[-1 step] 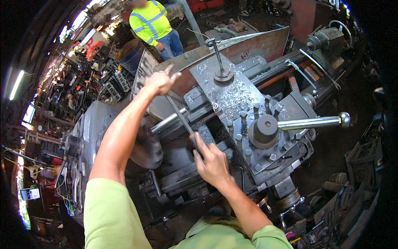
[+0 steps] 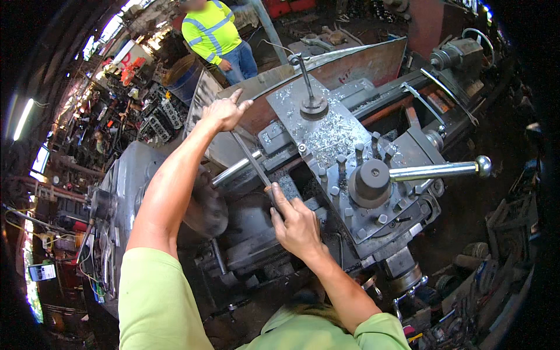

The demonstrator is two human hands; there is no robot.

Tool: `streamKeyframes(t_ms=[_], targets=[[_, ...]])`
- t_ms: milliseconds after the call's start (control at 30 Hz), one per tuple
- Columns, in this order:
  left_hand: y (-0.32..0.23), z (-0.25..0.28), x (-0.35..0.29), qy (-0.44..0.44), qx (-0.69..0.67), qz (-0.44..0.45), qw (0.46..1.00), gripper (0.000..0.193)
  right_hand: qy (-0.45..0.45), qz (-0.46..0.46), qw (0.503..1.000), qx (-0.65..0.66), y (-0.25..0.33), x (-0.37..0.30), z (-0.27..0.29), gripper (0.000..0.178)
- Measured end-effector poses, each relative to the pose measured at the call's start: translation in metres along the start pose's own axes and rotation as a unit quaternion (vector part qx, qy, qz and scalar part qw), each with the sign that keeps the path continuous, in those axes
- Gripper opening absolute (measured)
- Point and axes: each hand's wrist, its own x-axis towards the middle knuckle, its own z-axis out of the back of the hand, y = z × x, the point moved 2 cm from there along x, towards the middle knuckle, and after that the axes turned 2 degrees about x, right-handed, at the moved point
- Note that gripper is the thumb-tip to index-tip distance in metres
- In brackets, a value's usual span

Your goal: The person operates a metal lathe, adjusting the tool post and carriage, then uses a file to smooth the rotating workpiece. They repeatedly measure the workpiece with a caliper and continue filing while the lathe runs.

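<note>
Workshop clutter (image 2: 157, 119) is surrounding the lathe (image 2: 289, 99); over its left end, the file (image 2: 250, 156) is slanting from my gripping right hand (image 2: 296, 227) to my left hand (image 2: 224, 114), whose hold I can't tell.

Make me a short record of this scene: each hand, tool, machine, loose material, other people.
Right hand: closed around the handle end of a file
Left hand: at the file's far end; exact grip hidden
Tool: file, slanting across a shiny rod; contact unclear
Machine: lathe; round chuck blurred
Tool post: silver lever pointing right
Loose material: metal shavings on a flat plate
Other people: one person in a yellow reflective top, beyond the machine
</note>
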Motion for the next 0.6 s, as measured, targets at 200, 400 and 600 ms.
streamKeyframes(t_ms=[200, 400, 600], targets=[[-0.006, -0.020, 0.002, 0.144, 0.042, -0.127, 0.981, 0.077, 0.018, -0.029, 0.999, 0.007, 0.002, -0.023, 0.016, 0.061], [-0.006, 0.015, 0.014, -0.041, 0.076, -0.030, 0.996, 0.079, -0.020, 0.036, 0.999, 0.002, 0.002, 0.009, 0.007, 0.058], [-0.020, -0.008, 0.000, 0.105, 0.043, -0.149, 0.982, 0.074, 0.081, -0.062, 0.995, -0.025, 0.001, -0.019, 0.018, 0.061]])
